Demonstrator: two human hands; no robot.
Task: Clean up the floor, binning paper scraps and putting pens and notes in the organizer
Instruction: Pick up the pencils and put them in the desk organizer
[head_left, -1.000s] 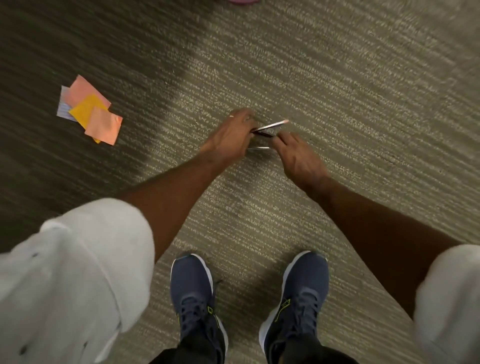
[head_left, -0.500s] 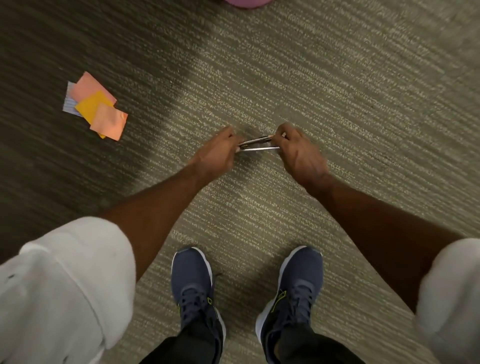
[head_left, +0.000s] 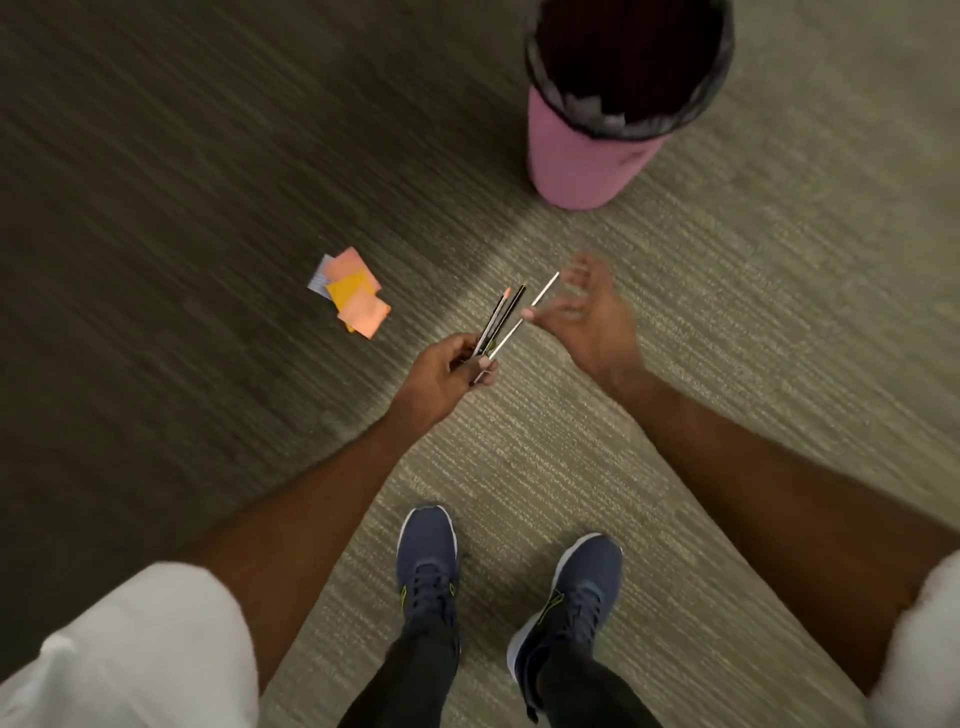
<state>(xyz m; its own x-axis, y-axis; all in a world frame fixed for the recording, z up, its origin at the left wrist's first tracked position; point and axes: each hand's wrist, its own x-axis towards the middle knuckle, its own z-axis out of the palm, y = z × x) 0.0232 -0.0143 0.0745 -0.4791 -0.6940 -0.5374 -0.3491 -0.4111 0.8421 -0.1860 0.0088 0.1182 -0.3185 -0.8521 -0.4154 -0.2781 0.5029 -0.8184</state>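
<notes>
The left hand (head_left: 449, 371) grips three pens (head_left: 503, 322) by their lower ends, fingers curled, fanned above the floor (head_left: 701, 364). The right hand (head_left: 587, 317) is spread and blurred, perhaps touching one. Splayed so loosely, a pen could slip. Sticky notes (head_left: 353, 296) lie nearby.

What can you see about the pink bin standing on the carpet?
The pink round plastic-looking bin stands upright on the striped grey-green carpet, at the top of the view, right of the middle. A crinkly black bag liner is folded over its rim. The inside is dark, so what lies in it cannot be told. The picture's edge cuts off its far side. Nothing but the carpet touches it.
</notes>
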